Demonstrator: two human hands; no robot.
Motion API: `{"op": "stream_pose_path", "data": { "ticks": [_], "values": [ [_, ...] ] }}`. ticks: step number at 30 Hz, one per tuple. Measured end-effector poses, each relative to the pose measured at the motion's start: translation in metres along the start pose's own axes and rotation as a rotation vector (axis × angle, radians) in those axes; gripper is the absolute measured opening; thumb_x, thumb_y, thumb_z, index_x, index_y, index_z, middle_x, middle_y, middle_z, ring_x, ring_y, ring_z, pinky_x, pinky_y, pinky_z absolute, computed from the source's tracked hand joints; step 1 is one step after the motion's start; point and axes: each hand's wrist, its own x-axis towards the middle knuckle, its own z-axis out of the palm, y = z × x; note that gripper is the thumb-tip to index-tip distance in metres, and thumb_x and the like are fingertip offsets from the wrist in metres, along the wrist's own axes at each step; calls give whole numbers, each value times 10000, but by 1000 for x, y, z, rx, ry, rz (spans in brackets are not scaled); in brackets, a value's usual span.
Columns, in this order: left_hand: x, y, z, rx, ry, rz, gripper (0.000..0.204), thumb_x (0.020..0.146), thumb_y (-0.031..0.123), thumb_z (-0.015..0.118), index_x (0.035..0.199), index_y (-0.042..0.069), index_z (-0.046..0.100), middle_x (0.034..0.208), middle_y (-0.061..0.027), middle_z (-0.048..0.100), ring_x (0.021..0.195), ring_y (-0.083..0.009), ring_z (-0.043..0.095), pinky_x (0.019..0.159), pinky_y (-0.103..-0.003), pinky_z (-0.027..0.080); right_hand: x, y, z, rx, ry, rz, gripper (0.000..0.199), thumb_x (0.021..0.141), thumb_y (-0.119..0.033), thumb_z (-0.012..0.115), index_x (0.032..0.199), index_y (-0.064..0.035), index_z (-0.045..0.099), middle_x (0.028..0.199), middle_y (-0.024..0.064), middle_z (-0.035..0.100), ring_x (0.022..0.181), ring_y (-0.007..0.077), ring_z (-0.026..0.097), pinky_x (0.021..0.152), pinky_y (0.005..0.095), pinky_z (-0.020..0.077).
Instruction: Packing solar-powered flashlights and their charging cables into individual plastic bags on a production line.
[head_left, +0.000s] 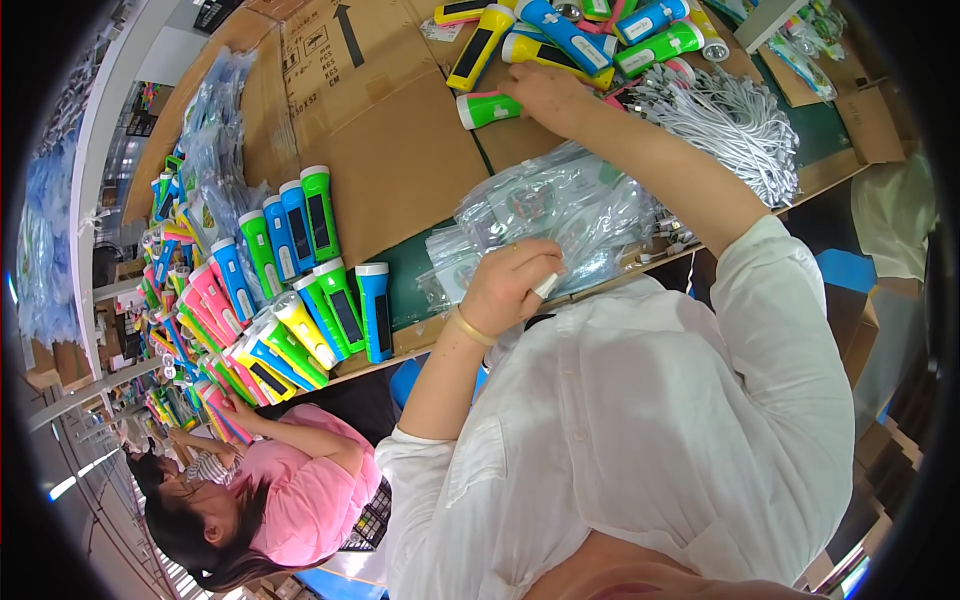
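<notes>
Green-topped bench (408,290); flat brown cardboard sheet (380,150) covers part. Heap of clear plastic bags (540,200) lies near bench edge, bundle of white cables (720,125) at right. Green plastic flashlight with whitish end (487,109) lies beyond bags. Right hand (552,97) clamped on flashlight, fingers over far end; underside of grip hidden. Left hand (510,285) closed on small white piece (546,287), before bags. For secure hold: wrap fingers round barrel; keep forearm clear of cables; avoid pressing loose bags.
</notes>
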Motion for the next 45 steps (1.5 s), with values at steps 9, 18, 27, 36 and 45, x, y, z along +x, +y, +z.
{"op": "stream_pose_path", "data": {
  "ticks": [9,18,27,36,45],
  "values": [
    [-9,-1,-4,-104,76,-130,136,785,10,704,914,55,696,920,-105,685,812,-278,672,705,-336,540,17,21,-1,21,-196,24,457,772,-223,803,1157,-35,644,1154,145,649,1126,325,619,903,420,532],
    [-19,-8,-11,-54,121,-126,168,775,2,699,936,50,696,916,-103,654,792,-283,649,681,-348,532,-48,-29,-68,1577,-304,210,518,929,-263,658,1353,-12,497,1189,67,635,1073,151,597,926,339,495],
    [-15,-3,-4,5,312,-161,202,724,-51,695,902,44,709,910,-112,651,807,-278,649,694,-348,530,-119,-64,-86,1362,-306,111,538,858,-128,744,1290,29,466,1145,207,661,1045,298,681,880,402,541],
    [-14,-1,7,-100,214,-35,146,728,20,769,852,34,694,848,-88,569,753,-262,583,666,-336,484,-138,-62,-113,375,-582,-215,225,892,-158,603,1100,-80,639,932,165,683,923,348,688,793,449,531],
    [-10,-18,11,130,234,-215,143,826,74,740,934,30,657,927,-138,610,827,-306,602,715,-361,502,-181,17,-125,546,175,247,180,859,-154,723,1017,-68,717,947,114,689,780,279,679,734,396,546]
  ]
}}
